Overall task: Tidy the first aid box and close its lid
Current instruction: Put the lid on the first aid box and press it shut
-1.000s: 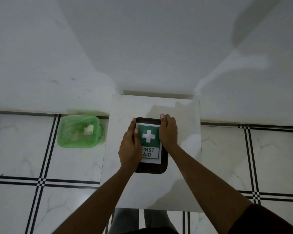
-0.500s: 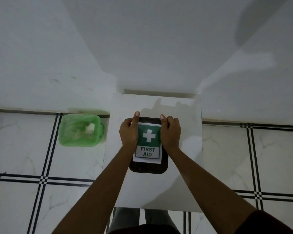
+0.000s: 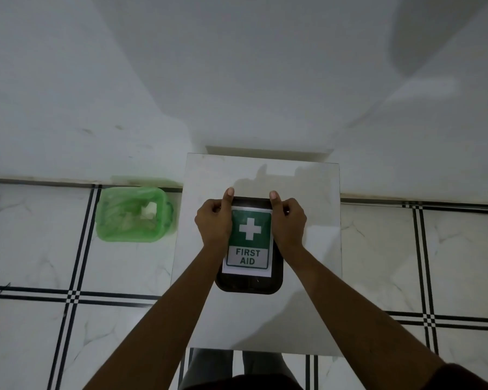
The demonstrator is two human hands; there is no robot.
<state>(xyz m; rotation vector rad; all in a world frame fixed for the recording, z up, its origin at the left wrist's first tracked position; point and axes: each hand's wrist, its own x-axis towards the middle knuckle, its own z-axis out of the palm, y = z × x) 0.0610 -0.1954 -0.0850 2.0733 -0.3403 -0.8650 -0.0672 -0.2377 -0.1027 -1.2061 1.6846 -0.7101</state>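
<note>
The first aid box [image 3: 248, 282] is dark brown with a green and white "FIRST AID" label on its lid. It lies flat in the middle of a small white table [image 3: 307, 305], lid down. My left hand [image 3: 213, 220] grips the box's far left side, thumb stretched over the far edge. My right hand [image 3: 288, 220] grips the far right side the same way. The box's contents are hidden under the lid.
A green plastic bin [image 3: 133, 215] lined with a green bag, holding a scrap of white paper, stands on the tiled floor left of the table. A white wall runs behind the table. My legs show under the table's near edge.
My left hand has slid from the lid's left middle up to the far left corner. Both hands now curl around the far sides with thumbs on the back edge.
</note>
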